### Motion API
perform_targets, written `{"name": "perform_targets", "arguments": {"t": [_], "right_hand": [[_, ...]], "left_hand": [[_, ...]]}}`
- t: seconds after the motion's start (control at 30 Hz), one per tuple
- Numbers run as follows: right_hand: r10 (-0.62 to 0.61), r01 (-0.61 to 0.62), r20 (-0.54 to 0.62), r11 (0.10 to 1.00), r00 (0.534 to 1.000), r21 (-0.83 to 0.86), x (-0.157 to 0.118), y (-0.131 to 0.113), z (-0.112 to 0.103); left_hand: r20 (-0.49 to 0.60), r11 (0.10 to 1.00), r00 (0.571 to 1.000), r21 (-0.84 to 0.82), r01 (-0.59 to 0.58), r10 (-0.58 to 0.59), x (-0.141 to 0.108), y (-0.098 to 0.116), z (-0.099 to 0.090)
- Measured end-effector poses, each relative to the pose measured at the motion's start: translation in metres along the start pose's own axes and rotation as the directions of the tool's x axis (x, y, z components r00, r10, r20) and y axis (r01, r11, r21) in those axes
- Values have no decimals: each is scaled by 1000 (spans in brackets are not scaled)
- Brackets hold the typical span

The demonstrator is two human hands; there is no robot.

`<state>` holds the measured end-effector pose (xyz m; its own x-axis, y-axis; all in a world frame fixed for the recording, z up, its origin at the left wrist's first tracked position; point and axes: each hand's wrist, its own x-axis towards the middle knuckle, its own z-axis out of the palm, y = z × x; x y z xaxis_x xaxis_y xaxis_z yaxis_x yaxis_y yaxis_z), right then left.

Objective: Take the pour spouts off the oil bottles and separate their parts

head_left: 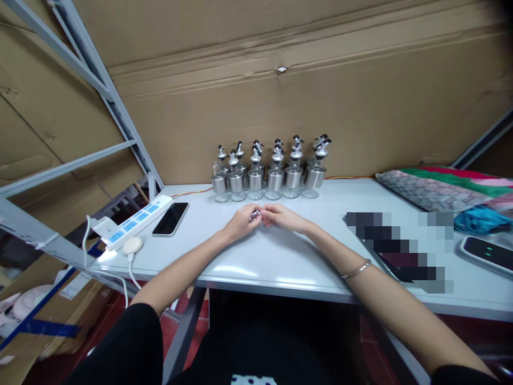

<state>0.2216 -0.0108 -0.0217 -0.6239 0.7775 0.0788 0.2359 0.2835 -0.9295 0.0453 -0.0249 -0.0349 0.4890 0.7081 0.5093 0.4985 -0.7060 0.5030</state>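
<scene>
Your black left sleeve (124, 342) lay nearest the camera, well on your side of the bottles (275, 177). Just in front of the bottles, your left hand (243, 222) pinched a small silvery part (254, 215). Your right hand (280, 216) met it there with bunched fingertips; whether those gripped it or only touched it could not be told. By its look, the part was light, stiff and rather slick, and hard to break; you would have done best to hold it by the fingertips around its sides. The bottles seemed heavier and their glass fragile, so their metal bands offered you the safer hold.

You had one such part in view, six bottles in the front row and more, partly hidden, behind, with eleven dark-tipped spouts (277, 154) showing above. Left of the bottles lay one phone (171, 219) and one power strip (140, 219).
</scene>
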Motion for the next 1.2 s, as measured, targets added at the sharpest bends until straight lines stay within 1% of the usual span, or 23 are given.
{"name": "perform_targets", "arguments": {"t": [0.2, 0.43, 0.67, 0.9, 1.0, 1.1, 1.2], "right_hand": [[-39, 39, 6, 999, 999, -3, -2, -5, -1], [-10, 10, -10, 1000, 1000, 4, -2, -4, 0], [-45, 46, 18, 994, 999, -97, -2, -6, -4], [-81, 80, 0, 989, 997, -126, -1, -3, -4], [-100, 96, -31, 988, 994, -120, 0, -5, -3], [-97, 82, -113, 988, 989, -132, -1, -7, -3], [-79, 51, -175, 986, 982, -158, -3, -10, -4]], "left_hand": [[-40, 999, 999, 8, -31, 32, -2, -2, 1], [-38, 1000, 999, 10, -29, 30, -3, 1, -1], [-39, 999, 999, 9, -36, 36, -3, 1, 2], [-93, 999, 996, -28, 16, -18, -5, 0, 6], [-121, 996, 992, -87, 31, -42, -3, 0, 8], [-158, 986, 985, -161, 46, -71, -1, 0, 7], [-149, 972, 985, -229, 53, -89, 0, -2, 7]]}}
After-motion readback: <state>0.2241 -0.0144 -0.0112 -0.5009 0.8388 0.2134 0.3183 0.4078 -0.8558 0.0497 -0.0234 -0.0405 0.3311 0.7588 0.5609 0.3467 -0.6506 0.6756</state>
